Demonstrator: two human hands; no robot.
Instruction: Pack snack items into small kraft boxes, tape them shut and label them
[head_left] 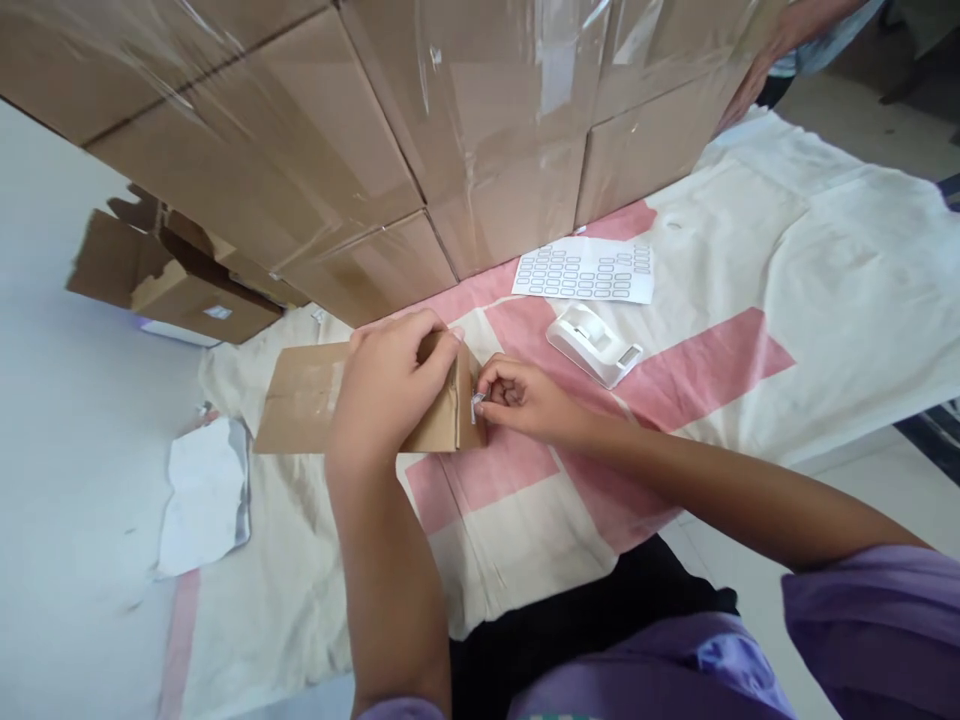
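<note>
A small brown cardboard box [300, 390] lies on the cloth-covered table in front of me. My left hand [394, 375] lies across its top, fingers curled over the far side and thumb along the upper surface, holding it. At the box's right end, my right hand [517, 395] pinches a small whitish sticker [477, 404] between thumb and fingertips, against or very close to the end face. Whether that piece is a paper label or tape is too small to tell. A white tape dispenser [596, 345] stands to the right of my right hand.
Large taped cartons [495, 150] are stacked along the table's far side. A sheet of labels [585, 270] lies before them. At left are an open carton [202, 280] and a crumpled white packet [204, 490]. Another person's arm [787, 40] reaches in at top right.
</note>
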